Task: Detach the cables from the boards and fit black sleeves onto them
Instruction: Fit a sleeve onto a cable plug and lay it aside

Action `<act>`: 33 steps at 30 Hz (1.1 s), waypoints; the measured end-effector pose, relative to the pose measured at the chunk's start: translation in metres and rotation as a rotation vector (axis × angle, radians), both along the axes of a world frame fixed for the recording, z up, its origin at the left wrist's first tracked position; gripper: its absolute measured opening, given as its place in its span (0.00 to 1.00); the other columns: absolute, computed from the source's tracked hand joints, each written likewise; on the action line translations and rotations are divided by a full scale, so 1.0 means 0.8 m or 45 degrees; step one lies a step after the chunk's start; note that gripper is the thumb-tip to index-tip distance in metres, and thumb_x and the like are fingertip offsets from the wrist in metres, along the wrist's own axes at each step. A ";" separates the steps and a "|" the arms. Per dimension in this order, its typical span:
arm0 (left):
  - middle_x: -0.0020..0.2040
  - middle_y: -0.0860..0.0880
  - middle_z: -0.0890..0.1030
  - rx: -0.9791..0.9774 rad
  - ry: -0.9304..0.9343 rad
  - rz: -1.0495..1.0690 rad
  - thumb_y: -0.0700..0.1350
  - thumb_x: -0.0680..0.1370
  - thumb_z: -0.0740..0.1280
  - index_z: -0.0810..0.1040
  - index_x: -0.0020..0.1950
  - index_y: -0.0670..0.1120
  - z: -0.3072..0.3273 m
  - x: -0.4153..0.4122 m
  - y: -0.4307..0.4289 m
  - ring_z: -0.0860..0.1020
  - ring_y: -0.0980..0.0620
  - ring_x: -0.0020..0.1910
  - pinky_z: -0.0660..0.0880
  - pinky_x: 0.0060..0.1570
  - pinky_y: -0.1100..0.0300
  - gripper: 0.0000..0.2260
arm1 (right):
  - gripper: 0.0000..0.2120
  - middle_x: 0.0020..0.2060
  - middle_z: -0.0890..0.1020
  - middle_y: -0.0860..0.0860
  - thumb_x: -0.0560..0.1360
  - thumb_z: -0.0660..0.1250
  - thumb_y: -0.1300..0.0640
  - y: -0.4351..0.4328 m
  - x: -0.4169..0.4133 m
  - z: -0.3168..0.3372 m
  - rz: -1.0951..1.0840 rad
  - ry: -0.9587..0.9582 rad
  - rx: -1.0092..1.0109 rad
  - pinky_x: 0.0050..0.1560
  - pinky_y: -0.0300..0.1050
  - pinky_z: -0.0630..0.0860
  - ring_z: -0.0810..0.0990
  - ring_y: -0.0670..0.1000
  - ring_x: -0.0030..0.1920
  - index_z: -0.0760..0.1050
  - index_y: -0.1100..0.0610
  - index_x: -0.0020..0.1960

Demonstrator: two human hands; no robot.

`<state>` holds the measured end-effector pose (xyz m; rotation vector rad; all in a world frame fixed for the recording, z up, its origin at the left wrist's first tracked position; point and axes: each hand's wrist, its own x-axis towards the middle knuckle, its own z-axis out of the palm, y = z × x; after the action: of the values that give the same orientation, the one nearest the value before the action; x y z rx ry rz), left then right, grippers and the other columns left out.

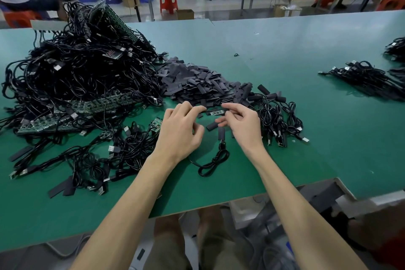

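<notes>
Head view: the right hand (238, 125) pinches the right end of a small green board (215, 113) between curled forefinger and thumb. The left hand (179, 129) has its fingers curled, with the tips at a black sleeve (202, 110) at the board's other end; whether they grip it I cannot tell. Print on the board is too small to read. A looped cable (213, 160) lies on the table just nearer than the fingers, between the wrists. Beyond the fingertips sits the pile of sleeves (197, 81). Left of the left fingers is the heap of cables (76, 68) on boards, and right of the right fingers lie sleeved cables (278, 114). Bare green table (285, 46) opens beyond and to the right, and its near edge runs under the forearms.
</notes>
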<state>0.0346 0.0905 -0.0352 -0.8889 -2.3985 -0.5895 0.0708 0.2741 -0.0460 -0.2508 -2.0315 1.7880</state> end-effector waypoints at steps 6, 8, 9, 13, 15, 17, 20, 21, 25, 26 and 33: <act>0.47 0.50 0.78 -0.059 0.068 0.047 0.55 0.82 0.65 0.79 0.66 0.50 -0.002 0.004 0.008 0.78 0.48 0.49 0.70 0.50 0.53 0.16 | 0.13 0.39 0.88 0.53 0.79 0.65 0.69 0.000 0.002 0.000 0.088 0.036 -0.096 0.45 0.40 0.83 0.88 0.53 0.41 0.82 0.61 0.61; 0.48 0.52 0.80 -0.053 0.039 0.021 0.58 0.82 0.63 0.77 0.69 0.52 0.000 0.007 0.009 0.79 0.49 0.48 0.71 0.50 0.53 0.18 | 0.14 0.38 0.88 0.54 0.78 0.65 0.69 0.001 0.003 0.000 0.086 0.047 -0.114 0.42 0.39 0.82 0.88 0.52 0.39 0.83 0.60 0.60; 0.48 0.52 0.82 -0.044 0.025 0.010 0.59 0.83 0.61 0.76 0.70 0.53 0.001 0.008 0.009 0.80 0.50 0.48 0.71 0.49 0.52 0.19 | 0.14 0.37 0.88 0.54 0.78 0.65 0.69 0.002 0.003 -0.001 0.085 0.051 -0.122 0.42 0.39 0.82 0.88 0.52 0.38 0.83 0.60 0.59; 0.48 0.53 0.85 -0.019 -0.009 -0.012 0.55 0.85 0.60 0.77 0.68 0.52 0.001 0.010 0.011 0.82 0.51 0.47 0.70 0.48 0.52 0.15 | 0.13 0.36 0.87 0.55 0.77 0.66 0.67 0.005 0.003 -0.003 0.068 0.042 -0.096 0.42 0.41 0.81 0.86 0.52 0.35 0.85 0.56 0.57; 0.46 0.53 0.85 0.034 0.015 -0.022 0.51 0.85 0.62 0.79 0.65 0.51 0.000 0.010 0.011 0.83 0.52 0.46 0.70 0.47 0.52 0.12 | 0.12 0.35 0.87 0.55 0.77 0.67 0.65 0.005 0.002 -0.004 0.071 0.038 -0.088 0.42 0.41 0.80 0.85 0.52 0.34 0.85 0.56 0.56; 0.47 0.53 0.86 0.050 0.022 -0.022 0.51 0.85 0.64 0.80 0.64 0.50 0.000 0.010 0.011 0.82 0.51 0.45 0.70 0.46 0.52 0.11 | 0.12 0.34 0.87 0.55 0.77 0.67 0.64 0.006 0.002 -0.005 0.072 0.039 -0.088 0.42 0.40 0.80 0.84 0.51 0.33 0.85 0.56 0.56; 0.48 0.53 0.83 0.037 -0.012 0.003 0.53 0.84 0.64 0.79 0.66 0.51 -0.002 0.008 0.011 0.79 0.49 0.43 0.71 0.48 0.51 0.13 | 0.11 0.35 0.87 0.54 0.78 0.69 0.64 0.008 0.002 -0.006 0.076 0.045 -0.088 0.43 0.40 0.81 0.85 0.50 0.34 0.84 0.56 0.57; 0.47 0.52 0.82 0.048 -0.019 0.009 0.53 0.84 0.65 0.79 0.67 0.51 -0.001 0.008 0.010 0.78 0.49 0.41 0.71 0.48 0.51 0.13 | 0.10 0.36 0.87 0.54 0.78 0.70 0.63 0.009 0.003 -0.006 0.078 0.049 -0.090 0.43 0.40 0.80 0.85 0.49 0.34 0.84 0.55 0.58; 0.44 0.52 0.79 0.070 0.009 0.004 0.52 0.84 0.65 0.80 0.66 0.51 0.000 0.009 0.011 0.75 0.49 0.37 0.72 0.45 0.51 0.12 | 0.09 0.35 0.87 0.54 0.79 0.71 0.63 0.011 0.003 -0.006 0.068 0.067 -0.092 0.42 0.41 0.81 0.84 0.50 0.34 0.84 0.55 0.57; 0.43 0.52 0.79 0.072 0.019 0.000 0.52 0.85 0.64 0.80 0.65 0.51 -0.001 0.009 0.011 0.74 0.49 0.36 0.72 0.45 0.51 0.12 | 0.08 0.35 0.86 0.55 0.79 0.71 0.62 0.011 0.003 -0.006 0.065 0.074 -0.091 0.42 0.43 0.82 0.83 0.50 0.33 0.84 0.55 0.56; 0.42 0.51 0.81 0.188 0.039 0.123 0.50 0.86 0.63 0.82 0.62 0.49 -0.002 0.005 0.009 0.75 0.48 0.34 0.72 0.42 0.51 0.10 | 0.04 0.34 0.85 0.54 0.79 0.72 0.61 0.011 0.002 -0.007 0.063 0.123 -0.190 0.36 0.41 0.80 0.82 0.51 0.33 0.85 0.58 0.52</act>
<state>0.0384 0.0980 -0.0367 -0.7107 -2.3214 -0.6999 0.0721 0.2827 -0.0512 -0.1555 -1.8561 1.9462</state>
